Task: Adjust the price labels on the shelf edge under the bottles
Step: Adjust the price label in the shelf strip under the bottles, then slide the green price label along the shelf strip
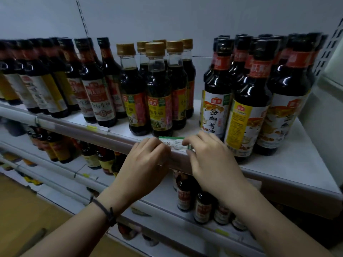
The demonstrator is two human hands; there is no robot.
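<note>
A green and white price label sits at the shelf edge strip, right under the gold-capped dark bottles. My left hand pinches the label's left end with curled fingers. My right hand holds its right end, thumb under the strip. Part of the label is hidden by my fingers. Another label with a yellow patch sits further left in the strip.
Dark-capped sauce bottles stand at the right of the white shelf and more at the left. Lower shelves hold small bottles. A white perforated upright bounds the right side. Wooden floor lies lower left.
</note>
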